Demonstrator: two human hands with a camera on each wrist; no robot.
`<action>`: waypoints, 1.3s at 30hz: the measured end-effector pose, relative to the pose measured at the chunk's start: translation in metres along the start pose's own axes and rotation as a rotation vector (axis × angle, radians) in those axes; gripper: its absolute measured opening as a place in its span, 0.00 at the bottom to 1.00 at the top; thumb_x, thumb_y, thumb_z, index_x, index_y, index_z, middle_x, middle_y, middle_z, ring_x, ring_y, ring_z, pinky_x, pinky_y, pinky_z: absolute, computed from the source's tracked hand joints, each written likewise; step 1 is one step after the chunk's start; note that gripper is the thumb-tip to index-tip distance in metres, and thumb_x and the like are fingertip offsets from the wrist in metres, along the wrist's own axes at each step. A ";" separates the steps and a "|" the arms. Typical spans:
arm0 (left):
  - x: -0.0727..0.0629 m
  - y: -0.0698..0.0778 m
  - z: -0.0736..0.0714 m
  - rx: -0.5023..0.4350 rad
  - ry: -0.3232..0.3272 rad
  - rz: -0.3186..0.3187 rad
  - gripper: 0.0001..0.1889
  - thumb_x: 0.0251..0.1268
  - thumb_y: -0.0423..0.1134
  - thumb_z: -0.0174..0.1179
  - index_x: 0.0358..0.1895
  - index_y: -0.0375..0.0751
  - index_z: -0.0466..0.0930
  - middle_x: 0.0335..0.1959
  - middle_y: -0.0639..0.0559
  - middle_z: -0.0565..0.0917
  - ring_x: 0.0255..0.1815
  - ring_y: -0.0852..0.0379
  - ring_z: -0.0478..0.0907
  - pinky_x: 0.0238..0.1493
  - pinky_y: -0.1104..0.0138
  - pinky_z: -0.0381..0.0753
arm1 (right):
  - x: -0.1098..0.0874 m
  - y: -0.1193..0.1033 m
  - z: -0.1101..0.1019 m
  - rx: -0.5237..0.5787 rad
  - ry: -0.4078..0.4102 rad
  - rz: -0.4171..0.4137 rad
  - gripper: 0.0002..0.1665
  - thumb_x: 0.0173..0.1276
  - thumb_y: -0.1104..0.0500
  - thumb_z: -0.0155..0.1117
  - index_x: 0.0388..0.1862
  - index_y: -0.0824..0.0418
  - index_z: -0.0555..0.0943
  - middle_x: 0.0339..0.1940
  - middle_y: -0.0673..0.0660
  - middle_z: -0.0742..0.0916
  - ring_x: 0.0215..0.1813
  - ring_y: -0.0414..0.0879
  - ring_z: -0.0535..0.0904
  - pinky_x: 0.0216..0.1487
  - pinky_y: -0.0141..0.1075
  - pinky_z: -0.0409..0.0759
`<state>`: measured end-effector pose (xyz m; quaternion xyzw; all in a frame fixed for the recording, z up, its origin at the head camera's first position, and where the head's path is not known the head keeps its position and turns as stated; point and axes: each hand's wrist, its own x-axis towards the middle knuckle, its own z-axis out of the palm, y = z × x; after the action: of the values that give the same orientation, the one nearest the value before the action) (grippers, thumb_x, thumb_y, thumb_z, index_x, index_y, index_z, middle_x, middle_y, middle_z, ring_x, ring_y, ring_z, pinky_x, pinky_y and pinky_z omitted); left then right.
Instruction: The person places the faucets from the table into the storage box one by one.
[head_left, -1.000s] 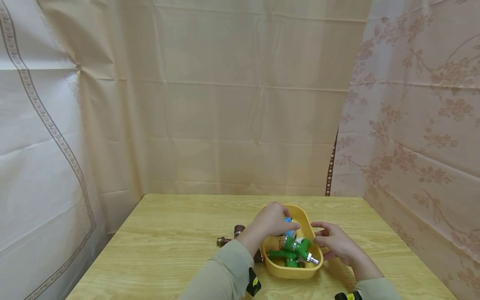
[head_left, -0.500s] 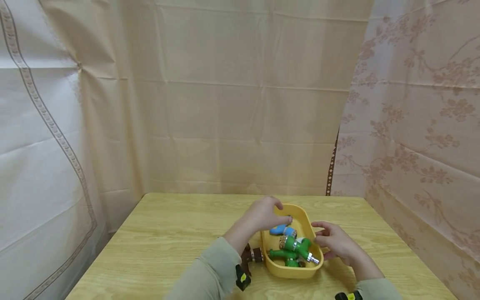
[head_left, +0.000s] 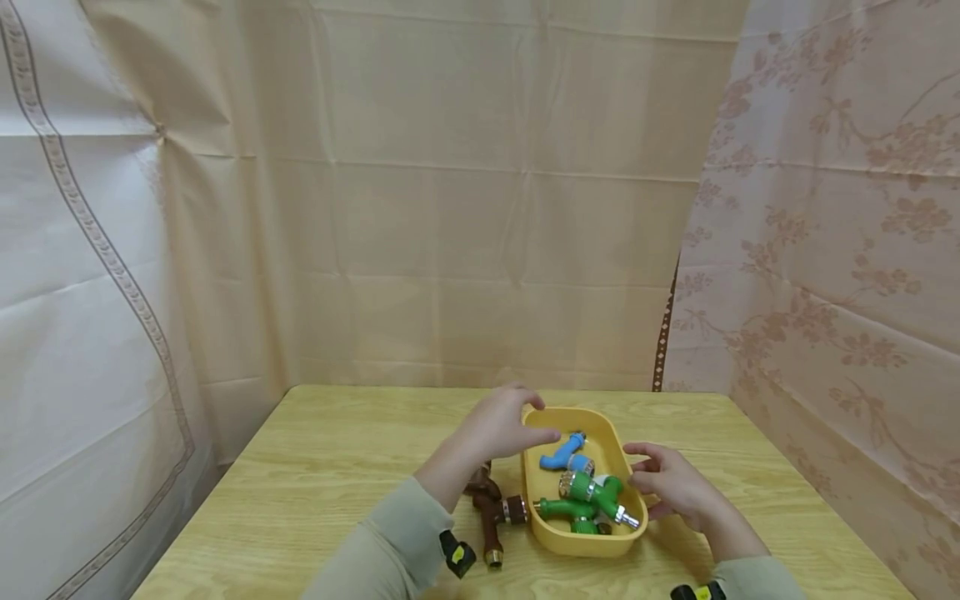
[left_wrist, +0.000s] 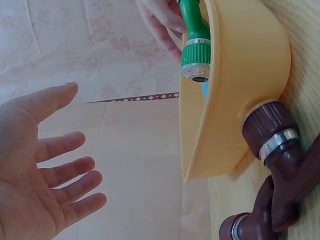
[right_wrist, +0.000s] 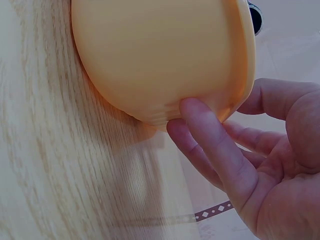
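My left hand (head_left: 491, 425) hovers just left of a yellow plastic basin (head_left: 585, 546), fingers spread and nothing in them; the left wrist view shows its bare palm (left_wrist: 25, 185). On the basin's right side, my right hand (head_left: 675, 487) touches the outer wall with its fingertips, also visible on the basin (right_wrist: 160, 55) in the right wrist view. Inside lie a blue tap (head_left: 562, 454) toward the far end and green taps (head_left: 592, 493) piled at the near end. Brown taps (head_left: 491, 512) lie on the table against the basin's left side, partly behind my left forearm.
The wooden table (head_left: 337, 467) extends left and right of the basin. A beige curtain (head_left: 480, 208) hangs behind it, with a floral cloth (head_left: 840, 250) on the right and a white cloth (head_left: 82, 333) on the left.
My left hand has drawn back leftward from over the basin, uncovering the blue tap inside. More of the brown taps now shows beside the basin. My right hand has stayed in place.
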<state>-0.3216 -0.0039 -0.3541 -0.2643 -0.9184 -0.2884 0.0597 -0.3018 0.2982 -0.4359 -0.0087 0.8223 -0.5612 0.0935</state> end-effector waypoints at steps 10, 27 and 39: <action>-0.012 -0.007 -0.013 0.031 0.024 0.031 0.30 0.61 0.62 0.70 0.60 0.49 0.82 0.67 0.51 0.75 0.68 0.48 0.72 0.65 0.51 0.74 | 0.000 0.001 0.000 0.000 0.001 0.002 0.37 0.70 0.69 0.59 0.76 0.69 0.62 0.54 0.69 0.77 0.44 0.53 0.83 0.35 0.52 0.87; -0.023 -0.034 -0.028 0.079 0.010 0.135 0.33 0.61 0.56 0.72 0.67 0.48 0.77 0.72 0.47 0.70 0.73 0.45 0.65 0.68 0.48 0.70 | 0.000 0.001 0.002 0.008 0.000 -0.012 0.36 0.70 0.70 0.58 0.76 0.70 0.61 0.54 0.70 0.77 0.46 0.54 0.83 0.36 0.53 0.87; -0.028 -0.061 -0.033 0.082 -0.027 0.184 0.40 0.60 0.53 0.73 0.74 0.47 0.68 0.76 0.48 0.63 0.76 0.46 0.60 0.69 0.48 0.69 | -0.001 0.000 0.002 0.013 0.007 -0.005 0.36 0.70 0.70 0.58 0.76 0.70 0.62 0.53 0.69 0.77 0.46 0.54 0.82 0.35 0.53 0.87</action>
<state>-0.3311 -0.0774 -0.3642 -0.3487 -0.9019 -0.2403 0.0845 -0.3006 0.2968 -0.4361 -0.0083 0.8191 -0.5666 0.0893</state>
